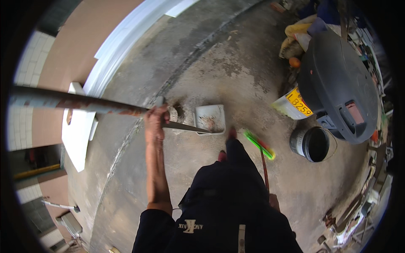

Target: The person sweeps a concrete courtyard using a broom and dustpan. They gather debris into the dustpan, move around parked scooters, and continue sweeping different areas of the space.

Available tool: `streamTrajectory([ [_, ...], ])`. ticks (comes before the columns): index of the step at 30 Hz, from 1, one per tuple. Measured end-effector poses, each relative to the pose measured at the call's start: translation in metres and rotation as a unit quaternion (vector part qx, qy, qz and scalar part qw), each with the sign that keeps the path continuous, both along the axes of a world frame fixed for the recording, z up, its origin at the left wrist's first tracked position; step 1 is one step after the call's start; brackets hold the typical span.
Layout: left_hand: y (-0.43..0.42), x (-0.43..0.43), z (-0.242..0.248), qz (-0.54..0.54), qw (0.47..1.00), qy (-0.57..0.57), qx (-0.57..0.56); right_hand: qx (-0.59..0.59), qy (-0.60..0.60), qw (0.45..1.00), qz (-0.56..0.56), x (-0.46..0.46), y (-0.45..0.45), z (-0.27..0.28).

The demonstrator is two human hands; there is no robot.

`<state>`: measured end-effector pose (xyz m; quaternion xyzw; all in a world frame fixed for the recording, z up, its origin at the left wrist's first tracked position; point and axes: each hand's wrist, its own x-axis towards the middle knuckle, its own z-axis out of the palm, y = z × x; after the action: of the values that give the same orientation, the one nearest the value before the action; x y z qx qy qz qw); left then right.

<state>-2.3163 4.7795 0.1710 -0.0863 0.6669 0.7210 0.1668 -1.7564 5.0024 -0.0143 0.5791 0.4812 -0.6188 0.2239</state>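
My left hand (156,121) is closed around the upper end of a long dustpan handle (186,127), in front of the rusty metal post. The handle runs down to a white dustpan (225,118), which holds some debris and is just above or on the concrete floor ahead of my feet. Low beside my right hip, my right hand (274,202) grips the reddish stick of a broom (265,170). The green and red broom head (259,145) is by the floor, right of my shoes, and looks blurred.
A rusty metal post (79,102) crosses the left side. At right are a black bucket (299,144), a white container with a yellow plate (289,104) and a large dark plastic bin (338,82). White panels (77,139) lie at left; clutter lines the right edge.
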Motion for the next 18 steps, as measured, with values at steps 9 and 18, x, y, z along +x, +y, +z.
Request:
streamTrajectory([
  [9,0.046,-0.194,0.018,0.051,0.998,0.017,0.013,-0.147,-0.013,0.959,-0.242,-0.275,0.105,0.020],
  [18,0.064,-0.369,0.029,0.121,0.991,0.049,-0.042,-0.182,0.010,0.973,-0.139,-0.515,0.194,0.051],
])
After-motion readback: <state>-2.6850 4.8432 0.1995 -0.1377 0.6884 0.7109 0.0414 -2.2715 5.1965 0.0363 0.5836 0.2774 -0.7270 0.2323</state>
